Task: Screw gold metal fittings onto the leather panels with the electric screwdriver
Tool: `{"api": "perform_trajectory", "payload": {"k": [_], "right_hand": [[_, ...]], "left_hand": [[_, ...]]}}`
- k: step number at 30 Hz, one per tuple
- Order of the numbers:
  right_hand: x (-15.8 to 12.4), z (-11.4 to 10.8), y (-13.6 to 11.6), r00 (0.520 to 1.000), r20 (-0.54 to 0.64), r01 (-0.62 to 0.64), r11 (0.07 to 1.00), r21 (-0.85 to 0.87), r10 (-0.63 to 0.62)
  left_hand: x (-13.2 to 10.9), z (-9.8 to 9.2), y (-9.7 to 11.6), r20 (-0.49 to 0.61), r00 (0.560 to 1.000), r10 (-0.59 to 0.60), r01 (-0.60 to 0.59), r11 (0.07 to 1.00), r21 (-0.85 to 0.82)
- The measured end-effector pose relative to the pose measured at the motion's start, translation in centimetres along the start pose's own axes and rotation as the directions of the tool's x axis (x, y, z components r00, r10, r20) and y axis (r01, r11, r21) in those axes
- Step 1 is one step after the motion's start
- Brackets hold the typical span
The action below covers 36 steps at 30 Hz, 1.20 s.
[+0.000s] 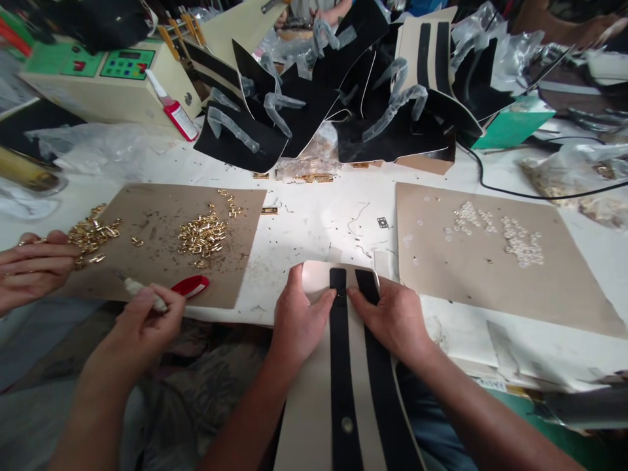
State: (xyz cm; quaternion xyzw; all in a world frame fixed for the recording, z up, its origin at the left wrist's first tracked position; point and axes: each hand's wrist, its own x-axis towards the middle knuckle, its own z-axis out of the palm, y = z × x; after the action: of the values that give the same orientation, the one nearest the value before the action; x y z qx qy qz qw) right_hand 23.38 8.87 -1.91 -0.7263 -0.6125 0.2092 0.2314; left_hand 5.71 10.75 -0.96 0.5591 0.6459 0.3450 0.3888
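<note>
A long cream panel with two black stripes (360,366) lies tilted toward me over the table's front edge. My left hand (304,317) grips its left side near the far end, thumb pressed on the left black stripe. From the other side my right hand (395,314) holds the panel, its thumb beside that same stripe. Between the thumbs sits a tiny dark mark or hole, too small to make out. Lower on the left stripe is a round metal piece (347,425). The fingers of both hands are mostly hidden beneath the panel.
At left, a co-worker's hands (147,320) work near gold metal fittings (202,232) on a brown board (245,261). White small rings (520,242) lie on the right board (441,275). Black panels with wrapped handles (275,111), a red bottle (179,118) and a machine (112,72) stand behind.
</note>
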Motion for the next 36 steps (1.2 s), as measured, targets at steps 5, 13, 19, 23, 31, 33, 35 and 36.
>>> {"api": "perform_trajectory", "payload": {"k": [5,13,19,23,31,33,35,36], "right_hand": [[0.0,0.2,-0.1,1.000,-0.022,0.019,0.995,-0.093,-0.022],[0.0,0.4,-0.1,0.996,-0.042,0.074,0.987,-0.141,-0.081],[0.1,0.5,-0.8,0.996,-0.051,0.070,0.995,-0.074,-0.074],[0.5,0.2,-1.2,0.998,-0.024,0.058,0.998,0.012,-0.058],[4.9,-7.4,6.8,0.967,-0.227,-0.090,0.989,0.114,0.114],[6.9,-9.9,10.1,0.933,-0.313,-0.190,0.982,-0.002,0.180],[8.6,-11.7,12.7,0.910,-0.343,-0.269,0.961,-0.069,0.231],[9.3,-12.3,13.7,0.906,-0.343,-0.297,0.950,-0.098,0.248]], "left_hand": [[0.0,0.1,-0.2,0.000,1.000,-0.009,0.009,0.997,0.076],[-0.3,0.3,-0.8,-0.089,0.947,0.307,-0.270,0.916,0.296],[0.4,0.2,-1.5,0.175,0.790,0.587,-0.608,0.714,0.347],[1.7,0.6,-3.1,0.117,0.762,0.637,-0.639,0.711,0.293],[2.8,0.7,-4.4,0.060,0.752,0.657,-0.642,0.709,0.292],[2.9,0.9,-4.7,0.054,0.758,0.650,-0.636,0.718,0.282],[3.1,0.9,-5.1,0.061,0.771,0.634,-0.624,0.733,0.269],[3.1,0.9,-5.2,0.066,0.778,0.625,-0.618,0.741,0.263]]}}
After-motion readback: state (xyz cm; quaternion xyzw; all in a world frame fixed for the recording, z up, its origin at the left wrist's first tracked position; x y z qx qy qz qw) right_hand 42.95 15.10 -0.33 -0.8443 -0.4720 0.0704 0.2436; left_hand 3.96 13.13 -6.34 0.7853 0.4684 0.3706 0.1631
